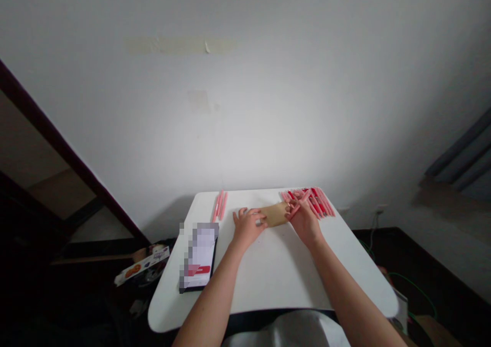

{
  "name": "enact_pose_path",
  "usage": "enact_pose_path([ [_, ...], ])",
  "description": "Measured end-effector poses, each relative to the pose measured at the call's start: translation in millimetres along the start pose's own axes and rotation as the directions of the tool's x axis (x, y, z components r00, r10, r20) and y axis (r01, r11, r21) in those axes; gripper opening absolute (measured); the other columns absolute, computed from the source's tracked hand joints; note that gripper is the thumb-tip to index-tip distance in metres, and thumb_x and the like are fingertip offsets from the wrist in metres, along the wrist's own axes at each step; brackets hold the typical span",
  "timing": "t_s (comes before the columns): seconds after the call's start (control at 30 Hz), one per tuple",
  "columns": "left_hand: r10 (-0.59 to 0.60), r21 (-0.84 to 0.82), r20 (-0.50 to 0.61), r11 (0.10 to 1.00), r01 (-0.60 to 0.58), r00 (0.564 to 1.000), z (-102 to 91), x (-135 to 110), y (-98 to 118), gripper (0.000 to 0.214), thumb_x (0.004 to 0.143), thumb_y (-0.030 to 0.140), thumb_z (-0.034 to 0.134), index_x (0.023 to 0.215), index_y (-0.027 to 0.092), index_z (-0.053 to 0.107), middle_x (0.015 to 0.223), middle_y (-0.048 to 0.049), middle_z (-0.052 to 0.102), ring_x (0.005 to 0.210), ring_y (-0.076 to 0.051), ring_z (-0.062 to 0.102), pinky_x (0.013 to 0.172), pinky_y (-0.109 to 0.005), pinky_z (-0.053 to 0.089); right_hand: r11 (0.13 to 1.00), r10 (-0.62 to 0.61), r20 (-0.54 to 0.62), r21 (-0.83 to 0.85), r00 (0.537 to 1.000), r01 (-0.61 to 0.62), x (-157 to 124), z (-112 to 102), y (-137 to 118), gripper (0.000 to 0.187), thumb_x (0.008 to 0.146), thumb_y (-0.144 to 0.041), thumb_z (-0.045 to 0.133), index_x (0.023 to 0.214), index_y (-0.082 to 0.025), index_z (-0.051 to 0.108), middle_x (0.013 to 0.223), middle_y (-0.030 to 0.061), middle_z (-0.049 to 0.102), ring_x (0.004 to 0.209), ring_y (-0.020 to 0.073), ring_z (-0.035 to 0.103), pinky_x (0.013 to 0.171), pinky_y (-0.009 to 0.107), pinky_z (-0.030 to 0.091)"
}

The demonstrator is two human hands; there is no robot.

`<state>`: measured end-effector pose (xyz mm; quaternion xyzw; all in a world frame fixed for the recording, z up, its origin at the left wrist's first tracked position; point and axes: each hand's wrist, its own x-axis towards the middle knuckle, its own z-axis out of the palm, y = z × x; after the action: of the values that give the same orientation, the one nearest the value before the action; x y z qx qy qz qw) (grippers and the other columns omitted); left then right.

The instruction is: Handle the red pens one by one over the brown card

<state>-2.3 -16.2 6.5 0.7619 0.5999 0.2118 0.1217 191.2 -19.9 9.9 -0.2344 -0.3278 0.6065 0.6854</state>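
A small brown cardboard box (276, 214) lies on its side near the far edge of the white table (268, 275). My left hand (247, 226) rests on the box's left end, fingers curled over it. My right hand (303, 218) is at the box's right end and pinches a pink pen (299, 202) at the opening. Several red and pink pens (316, 200) lie in a row just right of the box. Three pink pens (220, 205) lie apart at the far left of the table.
A flat dark-edged object with a blurred face (199, 257) lies at the table's left edge. A printed carton (141, 267) sits on the dark floor to the left. A white wall stands right behind the table. Green cable (412, 280) lies on the floor at right.
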Motion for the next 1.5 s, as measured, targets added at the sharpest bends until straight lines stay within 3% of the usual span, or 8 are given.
enact_pose_path([
  [0.03, 0.0, 0.0, -0.003, 1.0, 0.0, 1.0, 0.2, 0, 0, 0.029, 0.075, 0.039, 0.07, 0.104, 0.038, 0.07, 0.13, 0.0053, 0.061, 0.128, -0.034, 0.038, 0.11, -0.064, 0.019, 0.999, 0.017, 0.008, 0.037, 1.0, -0.018, -1, 1, -3, 0.025, 0.078, -0.05, 0.064, 0.091, -0.03, 0.061, 0.085, -0.0029, 0.063, 0.067, 0.011, 0.054, 0.056, 0.022, 0.043],
  [0.2, -0.011, 0.003, -0.005, 1.0, 0.011, 1.0, 1.9, 0, -2, 0.029, 0.077, 0.039, 0.068, 0.105, 0.041, 0.069, 0.13, 0.0064, 0.061, 0.127, -0.031, 0.039, 0.11, -0.063, 0.018, 0.987, 0.08, 0.055, 0.137, 0.995, -0.087, -5, 3, -11, 0.057, 0.081, -0.075, 0.039, 0.062, -0.022, 0.049, 0.081, 0.0019, 0.06, 0.068, 0.014, 0.052, 0.059, 0.028, 0.046],
  [0.43, -0.004, 0.022, -0.01, 1.0, 0.004, 1.0, 1.4, 0, -2, 0.029, 0.077, 0.039, 0.068, 0.106, 0.041, 0.069, 0.13, 0.0059, 0.061, 0.126, -0.03, 0.04, 0.11, -0.06, 0.021, 0.992, 0.086, 0.036, 0.086, 0.996, -0.089, -6, 1, -12, 0.058, 0.078, -0.074, 0.04, 0.055, -0.021, 0.037, 0.075, 0.003, 0.055, 0.069, 0.0162, 0.049, 0.061, 0.031, 0.046],
  [0.67, -0.004, 0.013, -0.009, 1.0, 0.004, 1.0, 2.3, 0, -3, 0.03, 0.077, 0.038, 0.068, 0.107, 0.041, 0.069, 0.131, 0.0069, 0.06, 0.127, -0.03, 0.039, 0.11, -0.059, 0.019, 0.976, 0.075, 0.013, 0.206, 0.997, -0.076, -9, 2, -17, 0.051, 0.076, -0.064, 0.043, 0.051, -0.02, 0.032, 0.068, 0.0013, 0.047, 0.066, 0.015, 0.046, 0.062, 0.033, 0.047],
  [0.83, -0.001, 0.013, -0.016, 1.0, 0.001, 1.0, 2.6, 0, -4, 0.03, 0.076, 0.039, 0.068, 0.106, 0.041, 0.069, 0.13, 0.0069, 0.061, 0.126, -0.029, 0.04, 0.11, -0.057, 0.021, 0.967, 0.091, 0.029, 0.238, 0.995, -0.096, -10, 5, -18, 0.051, 0.075, -0.062, 0.044, 0.051, -0.02, 0.03, 0.064, 0.0002, 0.043, 0.064, 0.0145, 0.045, 0.061, 0.032, 0.046],
  [1.1, -0.004, 0.022, -0.006, 1.0, 0.004, 1.0, -0.8, -2, 0, 0.029, 0.077, 0.037, 0.068, 0.106, 0.041, 0.069, 0.13, 0.0066, 0.061, 0.127, -0.029, 0.04, 0.11, -0.059, 0.02, 0.956, 0.117, 0.054, 0.266, 0.992, -0.127, -8, 3, -14, 0.056, 0.08, -0.07, 0.045, 0.054, -0.021, 0.035, 0.069, 0.001, 0.05, 0.065, 0.0144, 0.047, 0.061, 0.031, 0.047],
  [1.33, -0.002, 0.012, -0.003, 1.0, 0.002, 1.0, 0.1, -2, -1, 0.029, 0.078, 0.037, 0.066, 0.106, 0.04, 0.068, 0.131, 0.0064, 0.06, 0.127, -0.03, 0.039, 0.111, -0.061, 0.018, 0.97, 0.106, 0.063, 0.212, 0.992, -0.117, -3, -3, -8, 0.059, 0.081, -0.075, 0.042, 0.059, -0.02, 0.043, 0.07, -0.0002, 0.051, 0.062, 0.0121, 0.048, 0.061, 0.03, 0.048],
  [1.5, 0.001, 0.021, -0.006, 1.0, -0.001, 1.0, 2.9, -1, -3, 0.03, 0.079, 0.038, 0.065, 0.108, 0.04, 0.068, 0.131, 0.0064, 0.06, 0.128, -0.03, 0.038, 0.111, -0.061, 0.018, 0.996, 0.072, -0.025, 0.063, 0.997, -0.07, 6, -8, 1, 0.036, 0.082, -0.058, 0.058, 0.085, -0.022, 0.062, 0.072, -0.0015, 0.055, 0.055, 0.0091, 0.044, 0.049, 0.023, 0.043],
])
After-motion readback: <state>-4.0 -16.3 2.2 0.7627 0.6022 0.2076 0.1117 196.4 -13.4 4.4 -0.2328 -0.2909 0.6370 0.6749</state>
